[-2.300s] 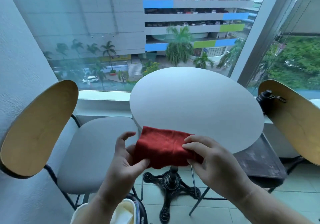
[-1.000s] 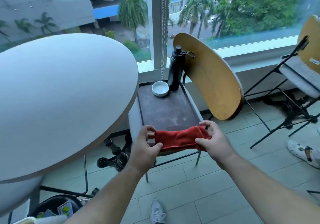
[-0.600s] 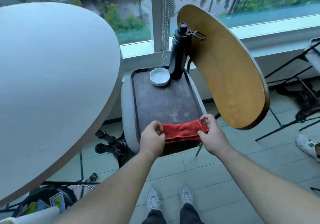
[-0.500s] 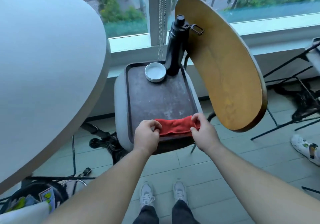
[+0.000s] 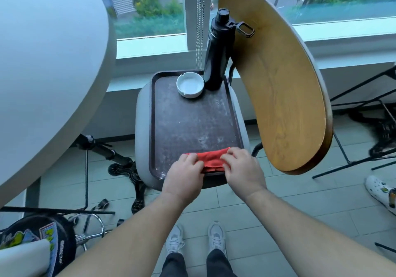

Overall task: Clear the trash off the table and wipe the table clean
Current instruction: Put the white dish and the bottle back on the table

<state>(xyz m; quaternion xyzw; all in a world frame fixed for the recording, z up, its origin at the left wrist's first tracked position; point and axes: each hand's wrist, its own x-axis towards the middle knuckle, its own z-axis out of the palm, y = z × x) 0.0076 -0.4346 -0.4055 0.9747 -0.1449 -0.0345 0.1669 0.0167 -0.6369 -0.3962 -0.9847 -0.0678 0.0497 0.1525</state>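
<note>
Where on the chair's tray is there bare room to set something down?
The middle of the tray is bare, between the ashtray and bottle at its far end and the cloth at the near edge. The far right corner is crowded; the left hand and right hand grip the cloth. What shows of the table is bare too.

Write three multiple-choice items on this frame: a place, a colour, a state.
1. Where is the red cloth? A on the round table; B at the near edge of the tray; C on the floor.
2. The ashtray is: A white; B black; C green.
3. The black bottle is: A tipped over; B upright, capped; C upside down.
Answers: B, the left hand and right hand hold it there; A, its bowl is plain white; B, it stands capped beside the ashtray.
</note>
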